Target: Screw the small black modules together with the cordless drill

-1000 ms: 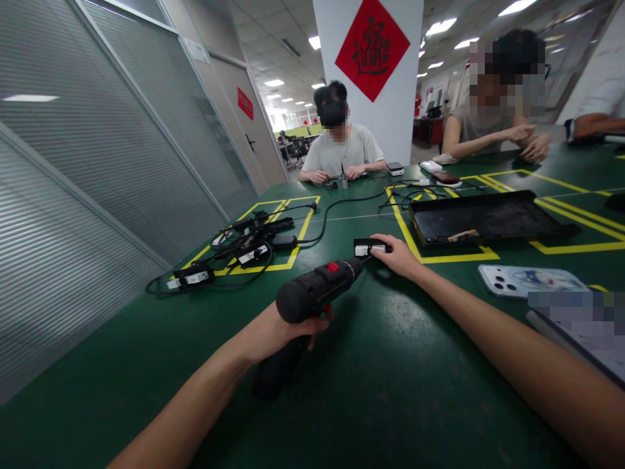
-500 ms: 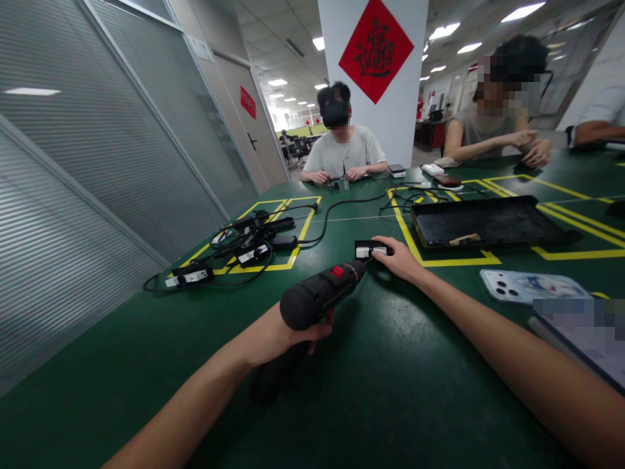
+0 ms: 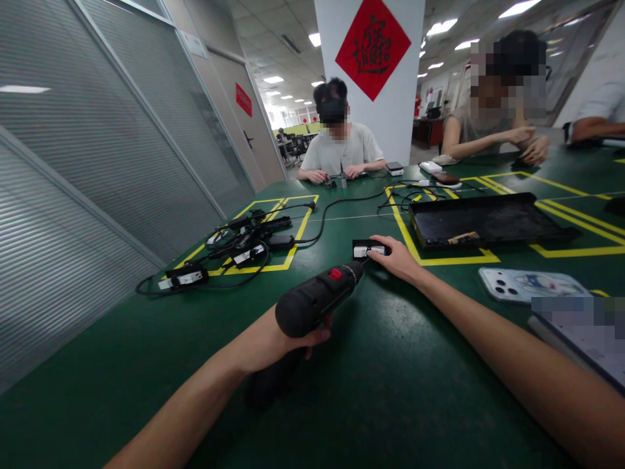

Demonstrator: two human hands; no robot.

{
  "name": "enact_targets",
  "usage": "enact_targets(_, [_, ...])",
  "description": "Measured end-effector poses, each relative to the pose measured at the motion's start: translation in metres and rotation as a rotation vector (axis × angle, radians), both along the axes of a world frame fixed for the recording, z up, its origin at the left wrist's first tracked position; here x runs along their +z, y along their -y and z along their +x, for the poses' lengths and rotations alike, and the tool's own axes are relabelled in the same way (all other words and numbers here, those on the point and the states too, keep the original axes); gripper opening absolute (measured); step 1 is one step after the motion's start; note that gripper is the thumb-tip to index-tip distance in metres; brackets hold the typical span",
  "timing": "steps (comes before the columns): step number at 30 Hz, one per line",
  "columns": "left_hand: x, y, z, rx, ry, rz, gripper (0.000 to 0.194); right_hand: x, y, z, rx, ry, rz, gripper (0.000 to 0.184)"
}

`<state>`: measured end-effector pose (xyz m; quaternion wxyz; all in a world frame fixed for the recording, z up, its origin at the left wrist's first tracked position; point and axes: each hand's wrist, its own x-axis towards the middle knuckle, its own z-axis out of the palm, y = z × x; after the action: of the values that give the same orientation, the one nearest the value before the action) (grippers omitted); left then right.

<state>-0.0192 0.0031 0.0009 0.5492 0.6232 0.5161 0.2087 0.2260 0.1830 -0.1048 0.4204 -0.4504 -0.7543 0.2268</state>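
Observation:
My left hand (image 3: 297, 339) is wrapped round the handle of a black cordless drill (image 3: 317, 296) with a red switch on top. The drill points forward and right, and its thin bit reaches close to a small black block with a white label (image 3: 367, 251); whether the bit touches it I cannot tell. From the right, my right hand (image 3: 390, 253) grips that block with thumb and fingers and holds it against the green table (image 3: 390, 391). Part of the block is covered by the fingers.
Black adapters and cables (image 3: 244, 244) lie in a yellow-taped box at left. To the right are a black tray (image 3: 483, 218), a phone (image 3: 532, 285) and a pixelated screen (image 3: 581, 339). A person in a headset (image 3: 342, 143) sits opposite; another person (image 3: 493, 124) sits at right.
The view has shifted very slightly, so everything sits a little further left. Both hands keep their holds on the drill and the labelled block.

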Motion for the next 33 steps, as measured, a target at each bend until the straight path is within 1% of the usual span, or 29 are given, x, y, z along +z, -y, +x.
enact_targets(3, [-0.001, 0.0, -0.001, 0.005, 0.003, -0.01, 0.032, 0.0, 0.0, 0.0, -0.013, -0.002, 0.003, 0.046])
enact_targets(8, [0.002, -0.001, 0.001, -0.006, -0.003, -0.006, 0.031, 0.0, -0.002, -0.001, -0.034, -0.003, 0.008, 0.042])
enact_targets(13, [-0.004, 0.0, 0.0, 0.01, 0.007, 0.019, 0.027, -0.001, -0.003, -0.001, -0.042, -0.004, 0.013, 0.04])
enact_targets(15, [-0.005, 0.0, -0.001, 0.024, -0.003, 0.035, 0.029, -0.002, -0.003, -0.002, -0.046, -0.005, 0.018, 0.04])
enact_targets(19, [-0.002, 0.0, -0.001, 0.021, -0.027, 0.026, 0.036, -0.002, -0.003, -0.003, -0.055, -0.004, 0.025, 0.041])
enact_targets(25, [0.0, 0.0, 0.001, 0.017, -0.007, 0.005, 0.033, -0.001, -0.003, -0.002, -0.046, 0.006, 0.029, 0.041])
enact_targets(27, [0.001, 0.001, 0.002, 0.015, 0.005, 0.003, 0.038, -0.002, -0.003, -0.002, -0.044, 0.006, 0.029, 0.041])
enact_targets(33, [0.008, 0.0, 0.003, 0.004, 0.002, -0.019, 0.069, -0.002, -0.003, -0.001, -0.036, -0.002, 0.038, 0.04])
